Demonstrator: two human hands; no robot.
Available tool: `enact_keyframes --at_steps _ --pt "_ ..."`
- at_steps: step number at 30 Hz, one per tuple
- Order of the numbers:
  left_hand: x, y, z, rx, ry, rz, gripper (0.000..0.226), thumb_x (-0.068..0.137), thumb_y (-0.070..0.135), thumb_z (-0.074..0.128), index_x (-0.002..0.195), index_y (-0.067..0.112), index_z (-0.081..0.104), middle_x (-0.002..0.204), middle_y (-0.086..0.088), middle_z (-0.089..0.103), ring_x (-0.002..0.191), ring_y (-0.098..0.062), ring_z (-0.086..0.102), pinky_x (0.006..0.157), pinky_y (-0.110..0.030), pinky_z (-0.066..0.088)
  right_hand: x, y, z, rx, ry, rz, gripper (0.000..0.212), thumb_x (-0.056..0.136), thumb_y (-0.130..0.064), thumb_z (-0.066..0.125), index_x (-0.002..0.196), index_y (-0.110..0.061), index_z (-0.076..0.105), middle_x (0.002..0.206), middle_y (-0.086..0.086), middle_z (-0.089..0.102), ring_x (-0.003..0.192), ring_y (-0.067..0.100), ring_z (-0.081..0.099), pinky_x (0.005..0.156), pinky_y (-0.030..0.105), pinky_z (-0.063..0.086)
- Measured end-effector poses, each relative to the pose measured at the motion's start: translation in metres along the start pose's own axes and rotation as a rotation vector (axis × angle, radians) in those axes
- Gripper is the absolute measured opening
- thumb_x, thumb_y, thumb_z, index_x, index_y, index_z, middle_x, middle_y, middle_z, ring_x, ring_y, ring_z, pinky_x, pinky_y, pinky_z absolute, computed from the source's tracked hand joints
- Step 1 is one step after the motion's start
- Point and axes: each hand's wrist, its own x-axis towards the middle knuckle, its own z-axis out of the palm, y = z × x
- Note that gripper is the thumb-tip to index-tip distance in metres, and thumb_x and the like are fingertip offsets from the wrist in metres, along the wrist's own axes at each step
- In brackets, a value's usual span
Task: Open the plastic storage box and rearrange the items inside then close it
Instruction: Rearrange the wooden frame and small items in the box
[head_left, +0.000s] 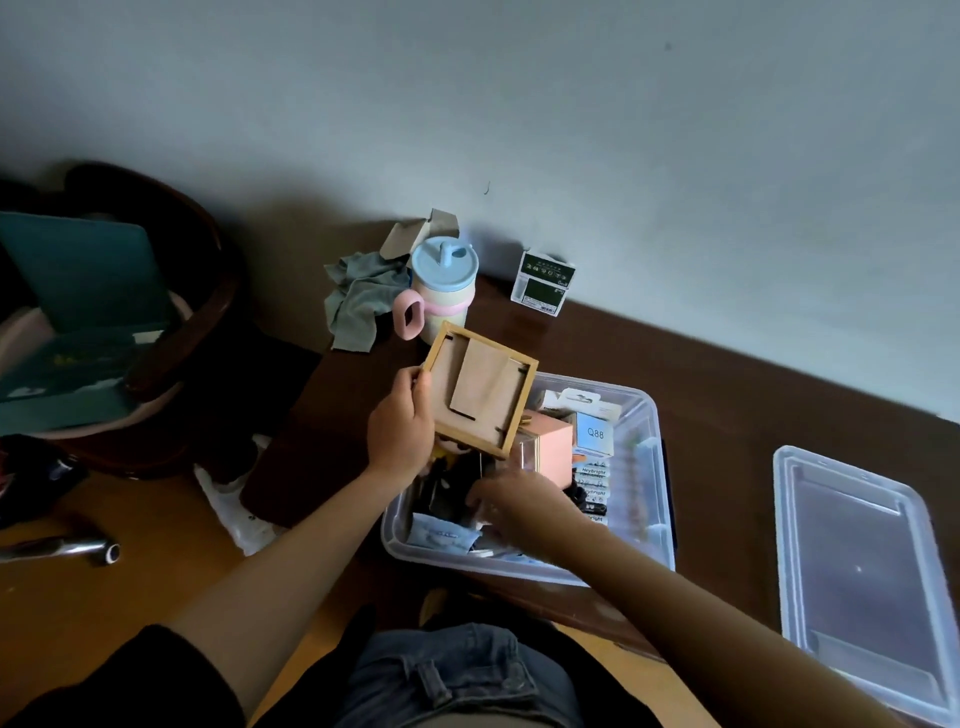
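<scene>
A home room: drinking cup (444, 283), crumpled cloth (358, 301), dark wooden table (727, 384).

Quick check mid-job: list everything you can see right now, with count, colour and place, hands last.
storage box: 1, clear plastic, open on the dark table, packed with items
lid: 1, clear, on the table right of the box
picture frame: 1, light wood, back showing, held above the box
pink box: 1, inside the storage box
Q88 card: 1, pale blue, inside, far side
cup: 1, blue lid, pink handle, behind the frame
cloth: 1, grey-green, left of the cup
green carton: 1, by the wall
left hand: grip on the frame's edge
right hand: reaching among the box's items, grip unclear
</scene>
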Motion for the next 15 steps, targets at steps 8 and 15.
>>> enact_keyframes --at_steps 8,15 --pt "0.001 -0.001 0.004 0.036 0.022 0.026 0.034 0.103 0.029 0.033 0.111 0.005 0.057 0.094 -0.008 0.065 0.087 -0.033 0.062 0.069 -0.032 0.039 -0.07 0.054 -0.031 0.399 0.4 0.524 0.014 0.086 -0.028 0.067 0.091 -0.017 0.074 0.088 -0.007 0.073 0.078 0.007 0.066 0.069 0.023 0.052" --pt "0.0 -0.001 0.003 0.067 0.046 0.072 0.033 0.103 0.026 0.034 0.108 0.003 0.058 0.091 -0.01 0.065 0.083 -0.031 0.062 0.066 -0.032 0.036 -0.055 0.078 -0.008 -0.217 0.031 0.582 0.014 0.09 -0.019 0.059 0.098 -0.015 0.07 0.1 0.004 0.071 0.098 0.023 0.061 0.088 0.031 0.043"
